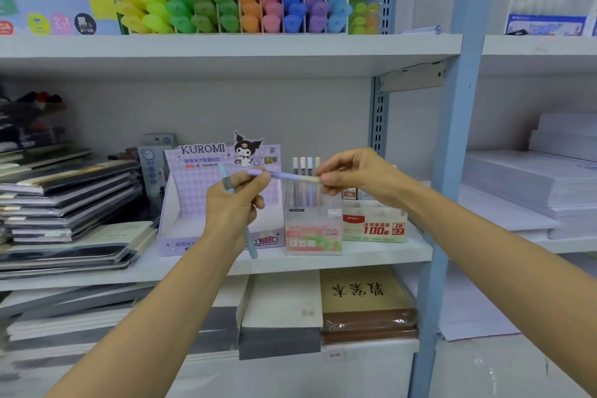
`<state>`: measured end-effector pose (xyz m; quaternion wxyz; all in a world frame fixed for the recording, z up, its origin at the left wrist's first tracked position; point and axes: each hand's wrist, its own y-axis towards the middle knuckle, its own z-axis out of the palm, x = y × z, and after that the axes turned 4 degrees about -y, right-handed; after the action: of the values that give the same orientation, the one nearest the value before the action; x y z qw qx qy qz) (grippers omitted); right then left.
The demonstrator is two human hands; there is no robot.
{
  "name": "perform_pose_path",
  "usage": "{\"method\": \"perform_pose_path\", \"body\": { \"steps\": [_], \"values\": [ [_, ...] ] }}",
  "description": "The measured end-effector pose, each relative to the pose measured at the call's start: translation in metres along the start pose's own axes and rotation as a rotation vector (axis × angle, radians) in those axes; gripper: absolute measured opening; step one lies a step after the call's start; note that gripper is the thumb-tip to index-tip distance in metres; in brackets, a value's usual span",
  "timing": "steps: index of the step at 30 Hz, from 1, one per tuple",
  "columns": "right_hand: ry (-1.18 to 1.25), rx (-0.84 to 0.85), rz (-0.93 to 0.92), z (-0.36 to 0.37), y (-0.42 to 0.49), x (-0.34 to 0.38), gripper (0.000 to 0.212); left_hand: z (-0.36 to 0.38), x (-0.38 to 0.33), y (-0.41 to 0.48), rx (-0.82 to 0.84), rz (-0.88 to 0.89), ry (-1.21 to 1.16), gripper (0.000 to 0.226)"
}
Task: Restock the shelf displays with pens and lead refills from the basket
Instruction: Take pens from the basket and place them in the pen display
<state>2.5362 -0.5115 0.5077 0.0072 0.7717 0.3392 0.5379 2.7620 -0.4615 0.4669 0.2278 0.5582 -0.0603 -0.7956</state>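
Head view, both hands raised in front of the middle shelf point(371, 255). I read the left hand point(234, 200) as carrying two things: its fingers are curled round a pale blue pen point(251, 244), which runs tilted from above the knuckles down past the wrist, while thumb and forefinger pinch the left end of a purple pen point(290, 175). The right hand point(352, 176) pinches the other end of that purple pen between its fingertips, so the pen lies roughly level, spanning the gap between the hands. Behind the left hand stands the Kuromi display box point(193, 171). Just right of it is a clear Fruit Soda box point(313, 233) with four pens point(305, 168) standing upright inside, directly behind the purple pen. A lead refill box point(374, 226) sits beside that, under the right wrist. Stacked notebooks point(71, 197) fill the shelf's left side. Highlighters point(245, 6) in colour rows occupy the shelf above.
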Motion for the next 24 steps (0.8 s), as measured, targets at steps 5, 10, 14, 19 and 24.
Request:
{"method": "perform_pose_path", "body": {
  "steps": [5, 10, 14, 19, 24],
  "values": [
    [-0.16, 0.064, 0.014, 0.012, -0.005, 0.001, 0.017, 0.017, 0.002, -0.008, -0.012, -0.013, -0.116, 0.009],
    [-0.19, -0.077, -0.107, 0.017, -0.002, 0.014, 0.02, 0.026, -0.002, -0.008, -0.004, 0.114, -0.001, 0.009],
    [-0.213, -0.172, -0.259, 0.028, 0.012, 0.037, 0.021, 0.043, -0.008, -0.01, 0.072, 0.255, 0.142, 0.004],
    [-0.201, -0.339, -0.31, 0.024, 0.023, 0.047, 0.016, 0.048, -0.016, -0.002, 0.114, 0.235, 0.22, 0.018],
    [-0.206, -0.628, -0.213, -0.006, 0.027, 0.027, 0.013, 0.037, -0.011, 0.003, 0.149, -0.119, 0.053, 0.017]
  ]
}}
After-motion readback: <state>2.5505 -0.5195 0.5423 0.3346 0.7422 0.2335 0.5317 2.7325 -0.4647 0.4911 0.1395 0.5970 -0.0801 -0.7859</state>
